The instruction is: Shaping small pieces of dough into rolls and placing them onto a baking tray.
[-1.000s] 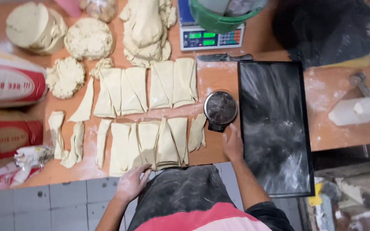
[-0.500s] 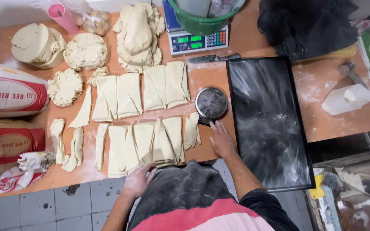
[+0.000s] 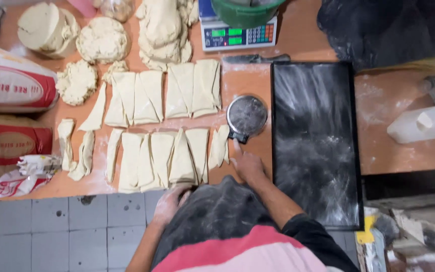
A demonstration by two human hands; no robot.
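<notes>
Since the earlier frame, right hand [image 3: 246, 163] has stayed at the table edge just below the round metal cutter [image 3: 246, 116]; left hand [image 3: 169, 201] has stayed at the near edge under the dough row.

Item 1. Floor: grey tiles nearest the person, flour-dusted.
Item 2. Left hand: floury, resting at the rim of the orange table [image 3: 298, 50], fingers hidden behind the head; whether loose or clenched cannot be told. Touching or just short of the nearest cut dough pieces [image 3: 162, 158].
Item 3. Right hand: flat, fingers spread and released, forefinger stretched toward the cutter's dark handle, touching it or just short; contact unclear.
Item 4. Round metal cutter: lying flat on the table, just beyond the right fingertips, between the dough rows and the black tray [image 3: 315, 146].
Item 5. Black tray: right of the right hand, smeared with flour.
Item 6. Second dough row [image 3: 167, 90]: beyond the first.
Item 7. Farthest: dough lumps [image 3: 162, 30], a digital scale [image 3: 237, 36] under a green bowl [image 3: 247, 11]; flour sacks [image 3: 11, 116] far left.
</notes>
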